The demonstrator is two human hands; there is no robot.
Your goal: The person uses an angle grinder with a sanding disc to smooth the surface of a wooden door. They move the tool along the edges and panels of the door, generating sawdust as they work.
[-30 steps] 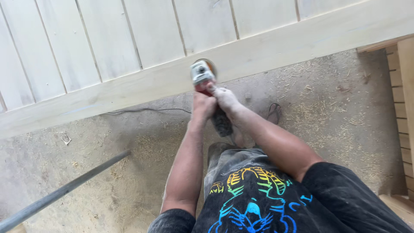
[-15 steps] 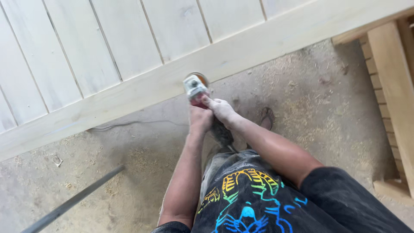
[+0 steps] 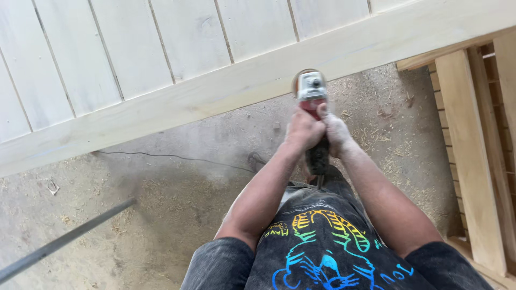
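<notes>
Both my hands grip a hand-held angle grinder [image 3: 312, 88] with a grey head and red body. My left hand [image 3: 302, 129] wraps the body from the left, my right hand [image 3: 336, 132] from the right. The grinder's disc sits against the near edge of a long pale wooden frame board [image 3: 226, 88] that runs across a white planked panel [image 3: 107, 53]. The tool's dark rear end [image 3: 318, 158] points back toward me.
A thin black cable [image 3: 172, 157] trails over the dusty, sawdust-strewn concrete floor [image 3: 177, 198]. A grey metal bar [image 3: 64, 241] lies at the lower left. A bare wooden frame [image 3: 470, 156] stands at the right. A small metal piece [image 3: 52, 187] lies on the floor.
The grinder and both hands have shifted to the right along the board's edge, and the view has followed them; more of the wooden frame at the right shows now.
</notes>
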